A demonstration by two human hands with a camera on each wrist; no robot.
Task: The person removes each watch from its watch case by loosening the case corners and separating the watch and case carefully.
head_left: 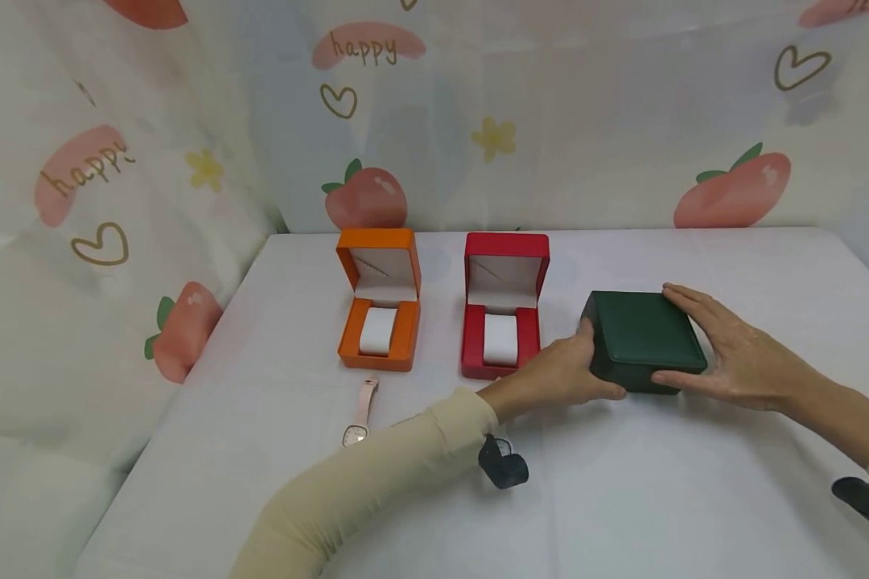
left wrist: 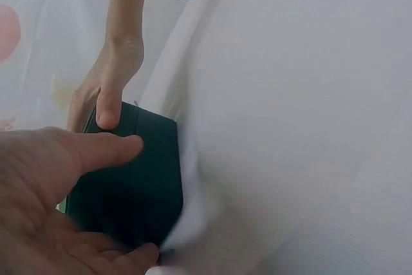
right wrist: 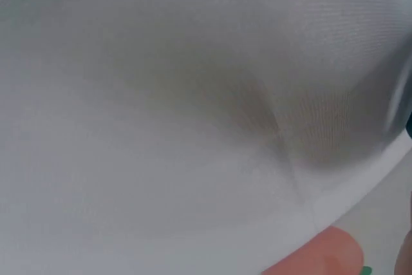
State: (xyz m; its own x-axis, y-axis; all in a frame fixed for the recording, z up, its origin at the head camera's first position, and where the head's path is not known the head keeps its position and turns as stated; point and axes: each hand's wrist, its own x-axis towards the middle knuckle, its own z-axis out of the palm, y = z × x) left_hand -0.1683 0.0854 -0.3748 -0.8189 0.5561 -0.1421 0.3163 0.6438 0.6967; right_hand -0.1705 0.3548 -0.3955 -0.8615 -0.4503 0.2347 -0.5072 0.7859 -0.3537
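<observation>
A closed dark green watch box point(head_left: 644, 330) is on the right half of the table. My left hand point(head_left: 566, 371) grips its left side, the thumb along the lower front. On the other side my right hand point(head_left: 742, 362) holds it, thumb at the front right corner and fingers at the far right edge. The left wrist view shows the left thumb point(left wrist: 106, 151) and fingers around the green box point(left wrist: 151, 172), with the right hand point(left wrist: 109, 85) beyond. Mostly white cloth fills the right wrist view.
Left of the green box stand an open red watch box point(head_left: 529, 338) and an open orange one point(head_left: 405, 334), each holding a white cushion. A pink-strapped watch point(head_left: 358, 422) lies before the orange box. Another watch point(head_left: 504, 445) is partly hidden by my left wrist.
</observation>
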